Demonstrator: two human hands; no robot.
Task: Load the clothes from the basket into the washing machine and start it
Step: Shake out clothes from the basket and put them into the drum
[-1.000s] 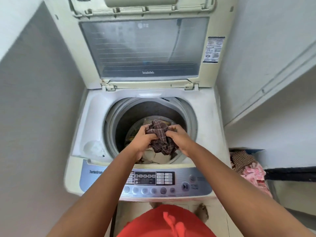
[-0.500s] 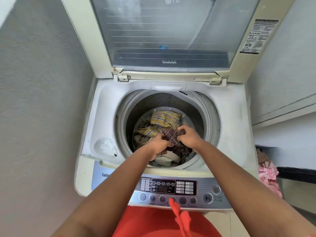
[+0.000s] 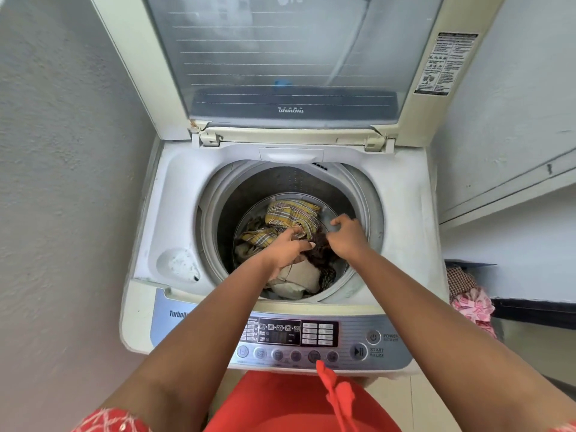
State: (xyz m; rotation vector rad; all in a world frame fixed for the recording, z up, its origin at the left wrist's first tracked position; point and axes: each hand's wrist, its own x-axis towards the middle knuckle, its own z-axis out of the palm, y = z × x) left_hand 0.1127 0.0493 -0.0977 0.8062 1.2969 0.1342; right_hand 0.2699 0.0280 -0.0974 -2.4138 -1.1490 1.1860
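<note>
The top-loading washing machine (image 3: 402, 213) stands with its lid (image 3: 290, 57) raised. In the drum (image 3: 280, 182) lie a yellow plaid cloth (image 3: 293, 213), a beige cloth (image 3: 300, 275) and a dark maroon checked cloth (image 3: 321, 252). Both my hands reach into the drum. My left hand (image 3: 286, 249) rests on the dark cloth with its fingers spread. My right hand (image 3: 344, 235) is just right of that cloth with curled fingers; whether it still grips the cloth is hidden. The basket (image 3: 470, 265) stands on the floor at the right, holding a pink garment (image 3: 473, 308) and a brown checked one (image 3: 461, 282).
The control panel (image 3: 311, 335) with the start/pause button (image 3: 358, 350) runs along the machine's near edge. A wall (image 3: 62, 182) stands close on the left, and a ledge (image 3: 514, 188) juts out on the right. My red clothing (image 3: 296, 403) touches the machine's front.
Both hands have lowered the dark checked cloth from the drum's mouth down onto the clothes inside. My left fingers have spread apart, and the hands have drawn slightly away from each other.
</note>
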